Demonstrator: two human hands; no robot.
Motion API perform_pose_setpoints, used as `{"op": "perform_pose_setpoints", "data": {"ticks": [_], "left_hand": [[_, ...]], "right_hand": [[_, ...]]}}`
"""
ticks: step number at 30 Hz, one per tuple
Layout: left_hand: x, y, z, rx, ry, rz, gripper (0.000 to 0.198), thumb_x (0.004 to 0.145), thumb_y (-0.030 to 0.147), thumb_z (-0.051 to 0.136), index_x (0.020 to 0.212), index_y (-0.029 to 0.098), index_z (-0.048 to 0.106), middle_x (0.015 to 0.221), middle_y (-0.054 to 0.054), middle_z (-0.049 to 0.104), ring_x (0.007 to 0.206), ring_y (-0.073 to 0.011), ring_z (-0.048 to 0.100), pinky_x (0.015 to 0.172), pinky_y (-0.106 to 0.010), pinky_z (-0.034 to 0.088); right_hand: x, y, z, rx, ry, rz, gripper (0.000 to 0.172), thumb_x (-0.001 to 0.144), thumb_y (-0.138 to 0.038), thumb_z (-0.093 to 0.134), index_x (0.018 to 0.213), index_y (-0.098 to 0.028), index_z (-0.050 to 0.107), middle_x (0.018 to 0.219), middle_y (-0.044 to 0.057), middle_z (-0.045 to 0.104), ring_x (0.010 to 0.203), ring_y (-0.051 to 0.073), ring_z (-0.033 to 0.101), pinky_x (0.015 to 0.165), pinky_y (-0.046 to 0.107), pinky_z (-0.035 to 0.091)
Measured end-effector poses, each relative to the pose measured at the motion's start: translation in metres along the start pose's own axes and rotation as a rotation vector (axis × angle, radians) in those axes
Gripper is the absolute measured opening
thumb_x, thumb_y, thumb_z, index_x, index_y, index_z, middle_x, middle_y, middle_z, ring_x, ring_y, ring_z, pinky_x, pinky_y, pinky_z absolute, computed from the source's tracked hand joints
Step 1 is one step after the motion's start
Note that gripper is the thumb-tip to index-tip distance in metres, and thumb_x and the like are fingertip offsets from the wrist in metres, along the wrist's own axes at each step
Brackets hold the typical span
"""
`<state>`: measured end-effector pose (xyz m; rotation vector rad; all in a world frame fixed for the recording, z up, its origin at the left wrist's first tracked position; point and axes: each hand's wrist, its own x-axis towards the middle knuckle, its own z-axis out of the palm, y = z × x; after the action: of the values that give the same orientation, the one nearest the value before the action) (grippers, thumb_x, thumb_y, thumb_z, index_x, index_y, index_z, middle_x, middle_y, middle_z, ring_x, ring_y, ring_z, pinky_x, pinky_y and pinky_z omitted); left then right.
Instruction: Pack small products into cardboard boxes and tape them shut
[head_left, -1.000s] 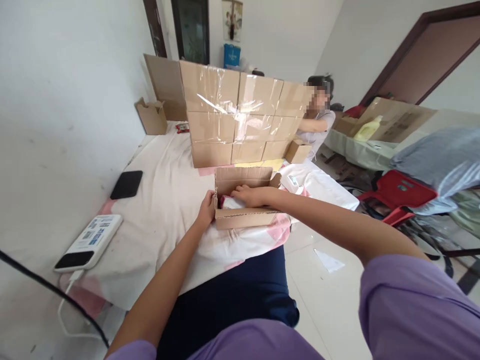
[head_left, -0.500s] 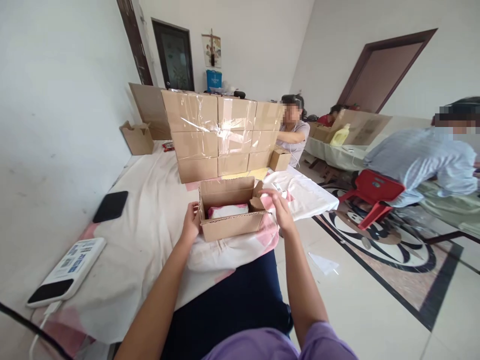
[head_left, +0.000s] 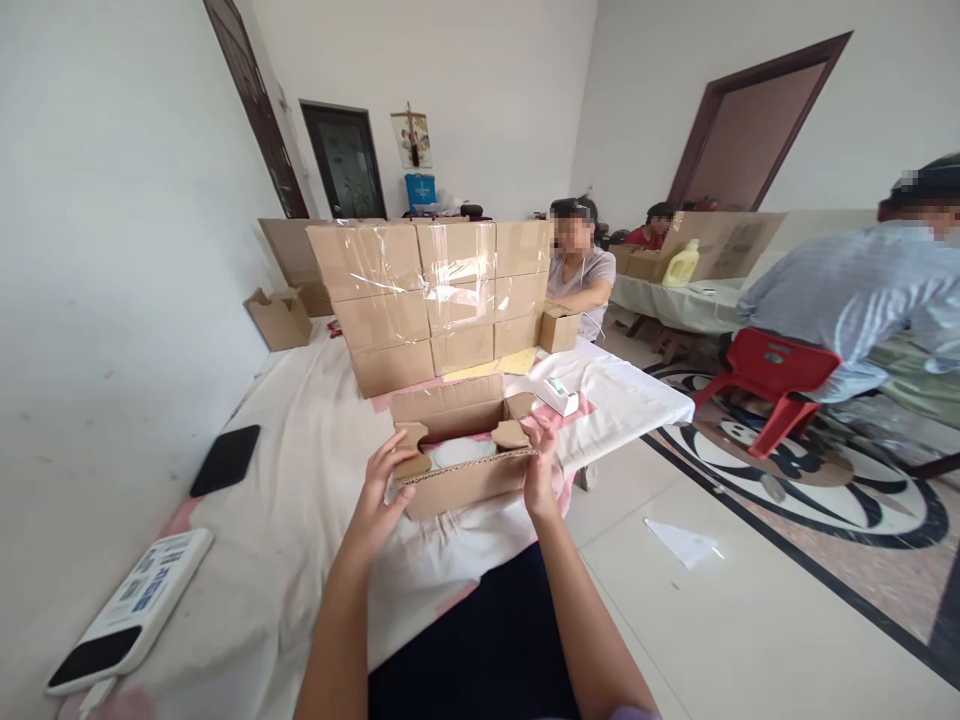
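In front of me on the cloth-covered table stands an open cardboard box (head_left: 466, 492). Inside it lies a white, smooth-looking item (head_left: 459, 454), partly covered by the short end flaps; I cannot make out its kind. My left hand (head_left: 377, 492) is at the left end, fingers on the left flap (head_left: 412, 448) and thumb against the front corner. Around the right front corner, my right hand (head_left: 540, 472) has its fingers bent against the box beside the right flap (head_left: 511, 434). The long back flap (head_left: 448, 398) stands up.
Behind the box rises a taped stack of cartons (head_left: 386, 320). A small white box (head_left: 559, 396) lies to the right. At left are a black phone (head_left: 225, 460) and a white power bank (head_left: 135, 610). Co-workers (head_left: 581, 265) sit beyond; a red chair (head_left: 780, 365) stands right.
Both end flaps now tilt inward over the contents. My left hand has moved up onto the left flap, and my right hand has come in against the right corner. The view has shifted slightly.
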<state>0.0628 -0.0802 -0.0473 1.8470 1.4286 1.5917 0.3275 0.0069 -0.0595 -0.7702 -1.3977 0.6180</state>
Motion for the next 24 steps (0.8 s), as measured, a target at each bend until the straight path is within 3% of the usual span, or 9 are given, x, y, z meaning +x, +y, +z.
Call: {"op": "perform_pose_setpoints", "data": {"ticks": [2, 4, 8, 13, 15, 17, 19, 21, 24], "left_hand": [[-0.001, -0.003, 0.014, -0.067, 0.115, -0.003, 0.049, 0.096, 0.068, 0.055, 0.117, 0.025, 0.070, 0.160, -0.013, 0.048, 0.151, -0.0371, 0.041, 0.129, -0.057, 0.026], [-0.002, -0.004, 0.026, -0.153, 0.200, -0.043, 0.055, 0.097, 0.070, 0.051, 0.123, 0.025, 0.067, 0.158, -0.013, 0.049, 0.150, -0.0353, 0.043, 0.129, -0.053, 0.028], [-0.004, 0.005, 0.040, -0.277, 0.284, -0.215, 0.054, 0.101, 0.062, 0.051, 0.142, 0.028, 0.058, 0.159, -0.009, 0.051, 0.152, -0.0307, 0.042, 0.129, -0.046, 0.030], [0.002, 0.019, 0.049, -0.338, 0.448, -0.269, 0.048, 0.101, 0.046, 0.057, 0.147, 0.033, 0.051, 0.161, -0.004, 0.051, 0.153, -0.0265, 0.043, 0.128, -0.043, 0.034], [0.004, 0.021, 0.051, -0.306, 0.454, -0.244, 0.041, 0.101, 0.041, 0.055, 0.140, 0.032, 0.055, 0.162, -0.004, 0.050, 0.156, -0.0262, 0.039, 0.130, -0.045, 0.030], [0.003, 0.018, 0.053, -0.261, 0.432, -0.223, 0.028, 0.101, 0.042, 0.053, 0.122, 0.028, 0.065, 0.162, -0.004, 0.049, 0.157, -0.0279, 0.037, 0.131, -0.046, 0.029], [-0.002, 0.009, 0.057, -0.218, 0.439, -0.167, 0.029, 0.103, 0.046, 0.048, 0.112, 0.025, 0.067, 0.165, -0.004, 0.045, 0.158, -0.0283, 0.034, 0.132, -0.045, 0.026], [-0.009, -0.003, 0.063, -0.207, 0.459, -0.132, 0.039, 0.103, 0.051, 0.047, 0.130, 0.026, 0.060, 0.168, -0.007, 0.040, 0.159, -0.0273, 0.033, 0.132, -0.045, 0.026], [-0.019, -0.021, 0.069, -0.225, 0.437, -0.255, 0.063, 0.099, 0.057, 0.052, 0.154, 0.029, 0.039, 0.165, -0.010, 0.043, 0.155, -0.0289, 0.040, 0.128, -0.047, 0.035]], "right_hand": [[-0.001, -0.003, -0.003, -0.042, -0.045, 0.021, 0.079, 0.097, -0.073, 0.027, 0.160, -0.026, 0.023, 0.167, 0.017, 0.034, 0.155, 0.033, 0.040, 0.119, 0.055, 0.045], [-0.001, -0.008, -0.003, -0.065, -0.123, 0.048, 0.081, 0.097, -0.070, 0.039, 0.162, -0.026, 0.021, 0.167, 0.016, 0.036, 0.155, 0.033, 0.039, 0.122, 0.054, 0.042], [0.002, -0.016, 0.000, -0.060, -0.191, 0.115, 0.065, 0.095, -0.058, 0.058, 0.151, -0.025, 0.047, 0.143, 0.014, 0.059, 0.144, 0.032, 0.050, 0.123, 0.052, 0.040], [0.000, -0.010, 0.006, -0.080, -0.092, 0.108, 0.056, 0.094, -0.052, 0.061, 0.144, -0.028, 0.055, 0.138, 0.012, 0.061, 0.141, 0.033, 0.051, 0.120, 0.055, 0.043], [-0.004, -0.003, 0.007, -0.086, -0.084, 0.091, 0.058, 0.095, -0.052, 0.060, 0.147, -0.028, 0.052, 0.144, 0.013, 0.059, 0.145, 0.033, 0.049, 0.123, 0.056, 0.040], [-0.010, 0.005, 0.007, -0.078, -0.080, 0.071, 0.060, 0.095, -0.052, 0.058, 0.149, -0.027, 0.050, 0.151, 0.013, 0.055, 0.150, 0.032, 0.045, 0.127, 0.056, 0.036], [-0.016, 0.014, 0.006, -0.061, -0.072, 0.068, 0.061, 0.096, -0.052, 0.058, 0.149, -0.025, 0.049, 0.154, 0.014, 0.053, 0.151, 0.032, 0.044, 0.129, 0.056, 0.033], [-0.022, 0.021, 0.006, -0.048, -0.063, 0.092, 0.060, 0.096, -0.052, 0.057, 0.147, -0.023, 0.051, 0.150, 0.015, 0.057, 0.147, 0.032, 0.050, 0.127, 0.055, 0.036], [-0.026, 0.026, 0.008, -0.058, -0.046, 0.166, 0.057, 0.096, -0.054, 0.056, 0.144, -0.023, 0.054, 0.144, 0.016, 0.062, 0.140, 0.033, 0.057, 0.121, 0.056, 0.044]]}}
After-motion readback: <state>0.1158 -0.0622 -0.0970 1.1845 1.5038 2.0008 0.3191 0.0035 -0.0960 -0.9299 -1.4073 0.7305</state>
